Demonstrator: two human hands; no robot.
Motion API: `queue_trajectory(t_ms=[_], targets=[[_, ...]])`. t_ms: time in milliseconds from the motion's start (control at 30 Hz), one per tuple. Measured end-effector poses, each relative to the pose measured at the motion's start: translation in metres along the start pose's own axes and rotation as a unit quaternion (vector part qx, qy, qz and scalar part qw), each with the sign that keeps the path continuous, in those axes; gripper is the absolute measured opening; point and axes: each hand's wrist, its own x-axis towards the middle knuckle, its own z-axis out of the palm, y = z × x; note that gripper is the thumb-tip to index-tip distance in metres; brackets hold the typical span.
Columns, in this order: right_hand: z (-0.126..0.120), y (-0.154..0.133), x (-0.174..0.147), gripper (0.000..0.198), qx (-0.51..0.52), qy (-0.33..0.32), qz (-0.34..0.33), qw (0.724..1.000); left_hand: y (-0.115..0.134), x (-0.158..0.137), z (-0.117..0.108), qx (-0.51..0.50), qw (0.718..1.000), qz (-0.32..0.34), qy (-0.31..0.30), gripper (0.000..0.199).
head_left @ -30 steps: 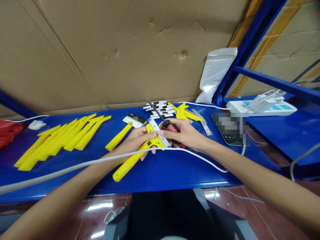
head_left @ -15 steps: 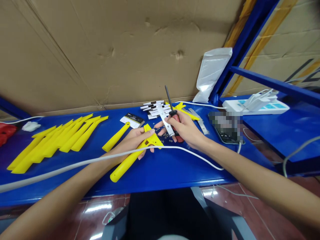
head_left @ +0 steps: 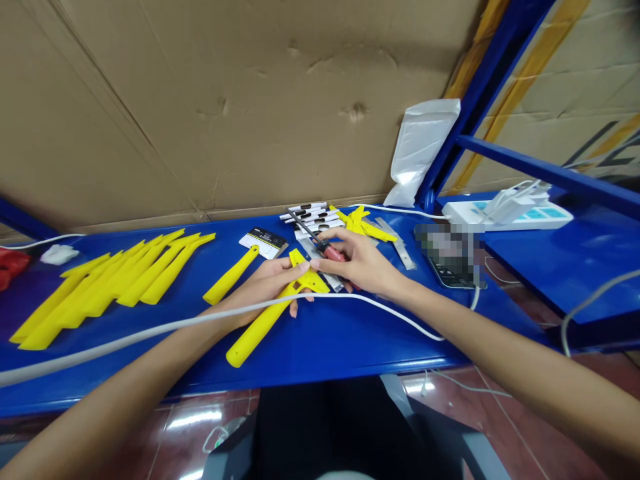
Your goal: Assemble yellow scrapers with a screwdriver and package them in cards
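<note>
My left hand (head_left: 273, 275) is closed on a yellow plastic scraper handle (head_left: 260, 328), its T-shaped head turned up and away from me. In my right hand (head_left: 367, 268) is a screwdriver (head_left: 334, 253) with a red grip, its dark shaft pointing up and left. A flat metal blade (head_left: 330, 268) lies under the right fingers, close to the scraper head; whether they grip it is partly hidden. My right thumb meets the head beside my left thumb. Left of my left hand lies another yellow handle (head_left: 231, 275), with a black-and-white card (head_left: 263, 242) just behind.
A row of yellow handles (head_left: 100, 287) covers the left of the blue bench (head_left: 310, 353). Behind my hands lie white-and-black packets (head_left: 313, 217), yellow pieces (head_left: 370, 230) and metal blades (head_left: 400, 248). A phone (head_left: 453, 267) and power strip (head_left: 540, 217) are right. A white cable (head_left: 200, 315) crosses in front.
My right hand has moved left to the scraper head, bringing the blade beside it. The screwdriver has tipped from nearly upright to pointing left. My left hand stays on the scraper handle.
</note>
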Motion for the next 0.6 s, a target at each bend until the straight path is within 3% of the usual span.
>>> queue_trajectory(t_ms=[300, 600], targets=[[-0.005, 0.008, 0.002, 0.042, -0.030, -0.024, 0.000, 0.999, -0.006, 0.002, -0.007, -0.076, 0.997, 0.004, -0.020, 0.034], [-0.002, 0.004, 0.001, 0.040, -0.022, -0.037, 0.009, 0.999, 0.000, 0.000, -0.002, -0.031, 0.999, -0.005, -0.019, 0.043]])
